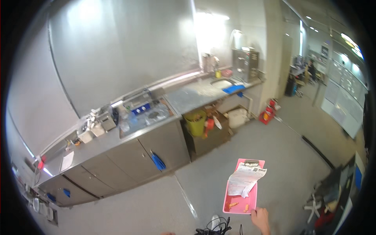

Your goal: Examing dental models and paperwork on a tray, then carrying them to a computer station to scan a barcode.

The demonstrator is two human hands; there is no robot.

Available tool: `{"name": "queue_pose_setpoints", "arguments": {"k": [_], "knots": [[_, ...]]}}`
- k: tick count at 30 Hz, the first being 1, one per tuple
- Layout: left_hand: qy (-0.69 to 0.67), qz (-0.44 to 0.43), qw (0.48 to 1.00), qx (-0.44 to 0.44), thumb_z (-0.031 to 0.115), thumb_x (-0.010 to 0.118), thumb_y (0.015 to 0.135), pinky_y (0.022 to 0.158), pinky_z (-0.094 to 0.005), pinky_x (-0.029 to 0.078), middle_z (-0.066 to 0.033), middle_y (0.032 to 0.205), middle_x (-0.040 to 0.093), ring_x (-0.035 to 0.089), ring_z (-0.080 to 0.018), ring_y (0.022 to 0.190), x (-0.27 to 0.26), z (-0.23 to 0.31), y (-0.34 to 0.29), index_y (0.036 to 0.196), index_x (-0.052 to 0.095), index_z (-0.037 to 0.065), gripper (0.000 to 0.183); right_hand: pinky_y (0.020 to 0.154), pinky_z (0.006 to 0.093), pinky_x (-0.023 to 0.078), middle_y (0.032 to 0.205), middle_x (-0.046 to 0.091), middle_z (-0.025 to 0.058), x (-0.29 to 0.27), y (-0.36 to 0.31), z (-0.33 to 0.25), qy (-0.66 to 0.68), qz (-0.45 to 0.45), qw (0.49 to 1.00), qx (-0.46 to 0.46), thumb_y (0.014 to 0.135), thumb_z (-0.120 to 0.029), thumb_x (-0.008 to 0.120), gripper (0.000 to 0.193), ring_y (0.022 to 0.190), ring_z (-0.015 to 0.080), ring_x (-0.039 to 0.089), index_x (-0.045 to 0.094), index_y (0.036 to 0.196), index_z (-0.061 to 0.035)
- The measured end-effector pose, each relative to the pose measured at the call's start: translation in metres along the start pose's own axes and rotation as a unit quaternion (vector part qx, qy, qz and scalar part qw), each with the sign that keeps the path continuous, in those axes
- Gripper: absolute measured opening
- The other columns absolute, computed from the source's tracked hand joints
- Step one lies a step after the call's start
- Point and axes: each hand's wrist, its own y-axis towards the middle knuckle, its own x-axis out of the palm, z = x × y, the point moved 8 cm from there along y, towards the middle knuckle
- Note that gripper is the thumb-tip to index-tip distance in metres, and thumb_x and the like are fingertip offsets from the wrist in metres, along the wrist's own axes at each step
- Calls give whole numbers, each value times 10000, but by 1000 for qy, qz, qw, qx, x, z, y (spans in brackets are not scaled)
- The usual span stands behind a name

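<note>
Bright ceiling lights glare on the steel wall (129, 51); fisheye bends edges, corners black, slightly soft

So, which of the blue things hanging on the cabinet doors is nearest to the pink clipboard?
The blue cloth on the door under the steel counter, the one closest to the clipboard. The other blue piece hangs far to the left.

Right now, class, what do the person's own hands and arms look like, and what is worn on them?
Only the right hand shows clearly: bare, with no glove, ring or watch visible, and no sleeve at the wrist. Of the left hand just a bare sliver shows at the lower edge.
</note>
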Motion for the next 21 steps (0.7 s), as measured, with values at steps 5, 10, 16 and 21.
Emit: {"name": "queue_pose_setpoints", "arguments": {"k": [5, 10, 16, 21], "knots": [[-100, 34, 994, -40, 721, 635, 859, 1034, -499, 517, -259, 1274, 696, 660, -417, 1202, -94, -1, 24, 1308, 661, 19, 834, 714, 549, 539, 756, 673, 306, 102, 271, 6, 11, -43, 999, -11, 889, -258, 579, 356, 748, 472, 701, 738, 792, 46], [-241, 47, 969, -39, 722, 634, 860, 1036, -498, 516, -259, 1276, 695, 660, -416, 1203, -141, 62, 88, 1312, 659, 17, 838, 784, 573, 533, 866, 684, 342, 213, 526, -76, 17, -79, 995, -57, 915, -286, 592, 395, 857, 508, 694, 731, 862, 81], [-376, 75, 923, -40, 723, 634, 861, 1039, -497, 515, -259, 1278, 694, 660, -415, 1204, -237, 89, 183, 1317, 657, 14, 843, 697, 468, 554, 669, 700, 225, 304, 755, -182, 78, -128, 988, -45, 898, -266, 563, 374, 709, 325, 737, 790, 784, 9], [-433, 67, 898, -36, 723, 633, 861, 1041, -495, 513, -259, 1280, 694, 660, -414, 1205, -318, 111, 255, 1322, 655, 13, 847, 676, 418, 563, 628, 696, 182, 343, 913, -208, 27, -103, 992, -70, 885, -273, 563, 372, 630, 293, 723, 800, 739, -27]]}}
